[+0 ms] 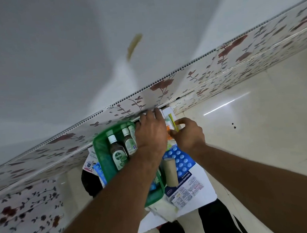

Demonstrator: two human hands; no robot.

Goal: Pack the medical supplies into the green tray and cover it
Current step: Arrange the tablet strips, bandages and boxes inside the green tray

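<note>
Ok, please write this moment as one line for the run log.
tray: green tray holds bottles | left hand: over tray's far end | right hand: at white box | cover: none

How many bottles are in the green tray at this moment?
3: a Dettol bottle nearest the tray's left wall, a second bottle beside it, a third bottle partly behind the left hand. More may be hidden.

The floral wall panel [165, 90] closes the far side just behind the green tray [100, 147]; bare floor [258, 118] lies open right.

Two bare forearms, left hand [150, 134] and right hand [188, 134] ungloved, no sleeves, dark trousers [216, 223].
</note>
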